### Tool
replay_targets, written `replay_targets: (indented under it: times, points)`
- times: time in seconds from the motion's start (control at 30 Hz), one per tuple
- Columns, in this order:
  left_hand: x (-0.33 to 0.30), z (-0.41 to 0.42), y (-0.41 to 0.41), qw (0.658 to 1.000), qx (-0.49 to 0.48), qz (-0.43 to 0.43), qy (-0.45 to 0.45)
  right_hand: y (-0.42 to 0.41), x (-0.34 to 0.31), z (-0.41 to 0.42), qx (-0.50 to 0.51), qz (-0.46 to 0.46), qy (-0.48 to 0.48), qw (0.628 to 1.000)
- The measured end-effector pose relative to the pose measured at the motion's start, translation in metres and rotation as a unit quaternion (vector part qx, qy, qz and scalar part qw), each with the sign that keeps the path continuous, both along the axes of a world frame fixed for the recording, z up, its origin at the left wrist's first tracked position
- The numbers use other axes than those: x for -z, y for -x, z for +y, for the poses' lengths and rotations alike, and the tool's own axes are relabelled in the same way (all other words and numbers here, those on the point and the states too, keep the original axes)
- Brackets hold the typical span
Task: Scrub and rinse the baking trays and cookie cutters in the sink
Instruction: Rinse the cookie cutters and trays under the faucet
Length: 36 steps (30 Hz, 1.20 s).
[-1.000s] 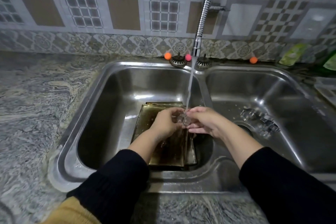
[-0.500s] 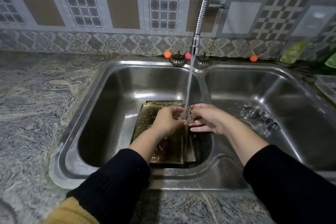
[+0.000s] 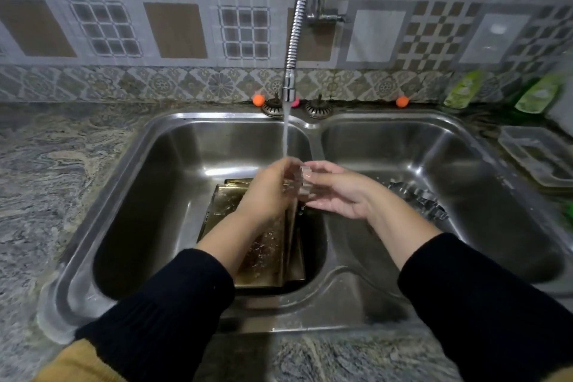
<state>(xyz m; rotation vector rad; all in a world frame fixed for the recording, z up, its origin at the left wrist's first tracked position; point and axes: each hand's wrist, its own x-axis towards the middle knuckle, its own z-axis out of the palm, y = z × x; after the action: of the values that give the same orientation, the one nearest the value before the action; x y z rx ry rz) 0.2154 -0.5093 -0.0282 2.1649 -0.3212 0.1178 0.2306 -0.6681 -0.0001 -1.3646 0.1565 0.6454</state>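
Centre of frame — a small, blurred metal cookie cutter [image 3: 300, 180] is held under the stream of water [image 3: 285, 133] from the flexible steel tap [image 3: 296, 28]. It is pinched by the curled fingers of the left hand [image 3: 266, 192] and the right hand [image 3: 338, 192]. Stacked gold-coloured rectangular baking trays [image 3: 229, 195] are seen below, in the left basin of the stainless-steel double sink [image 3: 186, 121]. More metal cutters [image 3: 418, 198] lie in the right basin — centre right.
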Motion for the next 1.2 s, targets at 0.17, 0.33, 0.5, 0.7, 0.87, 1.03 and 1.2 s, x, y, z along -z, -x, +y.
replay_targets:
  times: [0.17,0.33,0.5,0.7,0.87,1.03,1.2]
  points:
    - [-0.016,-0.059,-0.027,0.969,0.055,0.055,-0.234,-0.015,0.001,-0.061,0.007,-0.151,0.269,0.951]
    - [0.004,-0.109,-0.035,0.926,-0.03,0.109,-0.36,-0.029,0.042,-0.157,-0.07,-0.135,0.496,0.855]
    - [0.029,-0.123,-0.029,0.912,-0.089,0.107,-0.386,-0.045,0.089,-0.222,-0.054,-0.117,0.568,0.813]
    - [0.045,-0.122,-0.025,0.92,-0.125,0.06,-0.367,-0.08,0.126,-0.239,-0.077,-0.232,0.645,0.724]
    - [0.048,-0.124,-0.027,0.923,-0.146,0.041,-0.353,-0.095,0.143,-0.245,-0.093,-0.246,0.675,0.689]
    - [0.048,-0.125,-0.027,0.926,-0.148,0.046,-0.345,-0.093,0.143,-0.247,-0.109,-0.234,0.669,0.697]
    - [0.045,-0.124,-0.026,0.93,-0.146,0.039,-0.334,-0.084,0.12,-0.235,-0.118,-0.254,0.642,0.714]
